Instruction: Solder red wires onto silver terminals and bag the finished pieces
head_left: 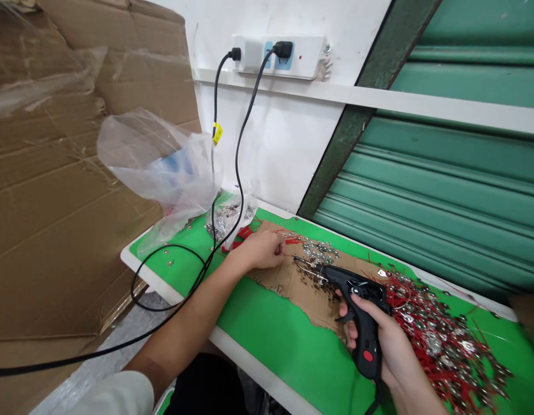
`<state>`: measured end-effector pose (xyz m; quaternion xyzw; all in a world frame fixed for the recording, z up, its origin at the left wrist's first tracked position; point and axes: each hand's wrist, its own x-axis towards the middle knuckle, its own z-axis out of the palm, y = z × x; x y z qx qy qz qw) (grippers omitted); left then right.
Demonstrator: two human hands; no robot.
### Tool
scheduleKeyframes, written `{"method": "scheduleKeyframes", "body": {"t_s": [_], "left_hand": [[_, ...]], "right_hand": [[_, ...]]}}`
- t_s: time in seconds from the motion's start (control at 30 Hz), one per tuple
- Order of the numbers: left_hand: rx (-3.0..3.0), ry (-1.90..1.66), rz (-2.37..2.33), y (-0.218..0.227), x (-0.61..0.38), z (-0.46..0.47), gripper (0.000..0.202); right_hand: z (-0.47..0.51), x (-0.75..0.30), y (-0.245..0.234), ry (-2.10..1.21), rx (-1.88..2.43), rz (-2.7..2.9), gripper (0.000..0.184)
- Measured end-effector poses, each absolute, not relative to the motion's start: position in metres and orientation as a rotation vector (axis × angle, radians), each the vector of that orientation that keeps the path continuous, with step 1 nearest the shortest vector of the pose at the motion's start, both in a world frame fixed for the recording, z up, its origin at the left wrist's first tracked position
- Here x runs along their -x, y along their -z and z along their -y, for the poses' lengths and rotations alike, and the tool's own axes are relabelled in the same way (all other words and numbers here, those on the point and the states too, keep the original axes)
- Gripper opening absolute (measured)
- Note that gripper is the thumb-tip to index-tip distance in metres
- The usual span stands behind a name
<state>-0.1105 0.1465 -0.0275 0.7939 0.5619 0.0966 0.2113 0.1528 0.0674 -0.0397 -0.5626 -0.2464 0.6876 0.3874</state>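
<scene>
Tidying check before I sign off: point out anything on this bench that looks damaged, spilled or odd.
The cardboard sheet under the glue gun has a ragged, torn front edge. Small metal bits lie scattered on the green table near the plastic bag.

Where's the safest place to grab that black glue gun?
Hold the glue gun by its handle, coming from below and behind, as the right hand does. The handle is thick and angled for a palm, with the trigger under a finger. Its metal nozzle points at the cardboard, so keep fingers off that end.

Hands: two, left hand (261, 249) and right hand (390, 340)
Glue gun (357, 314): one
Black cables (238, 150): two
Plastic bags (163, 164): two
Metal clips (439, 340): too many to count
</scene>
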Motion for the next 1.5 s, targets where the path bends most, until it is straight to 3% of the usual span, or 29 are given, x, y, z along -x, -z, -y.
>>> {"method": "scheduleKeyframes", "body": {"t_s": [0.27,1.5], "left_hand": [[-2.230,-0.269,-1.573,0.030,0.110,-0.148,0.010],[-2.244,-0.365,-1.531,0.032,0.112,-0.150,0.010]], "right_hand": [[-0.069,-0.146,0.033,-1.674,1.489,0.548,0.050],[-0.069,-0.160,0.044,-1.875,1.347,0.652,0.037]]}}
